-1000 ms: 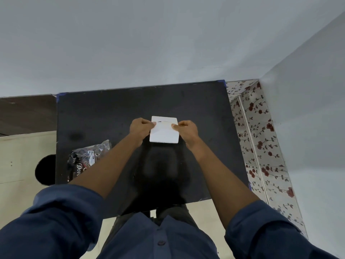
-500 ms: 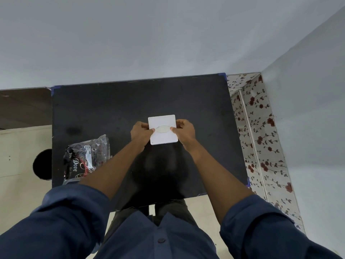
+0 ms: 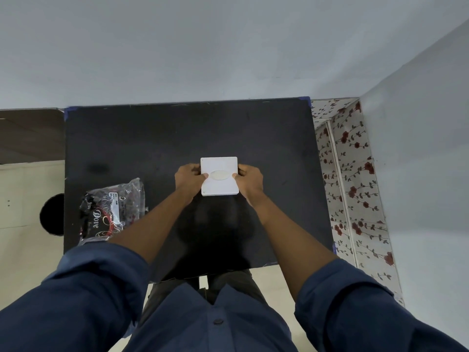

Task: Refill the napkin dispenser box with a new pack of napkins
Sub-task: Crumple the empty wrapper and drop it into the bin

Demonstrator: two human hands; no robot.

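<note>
two hands, one box, one pack, one table. black table (image 3: 165, 138) is the landmark. near its left front corner lies one napkin pack (image 3: 111, 209), dark printed wrapper, contents not visible. at table centre, one white dispenser box (image 3: 219, 185) with an oval slot on top, something pale showing in it. left hand (image 3: 189, 180) and right hand (image 3: 250, 180) grip its two sides, thumbs on the lid.
</note>
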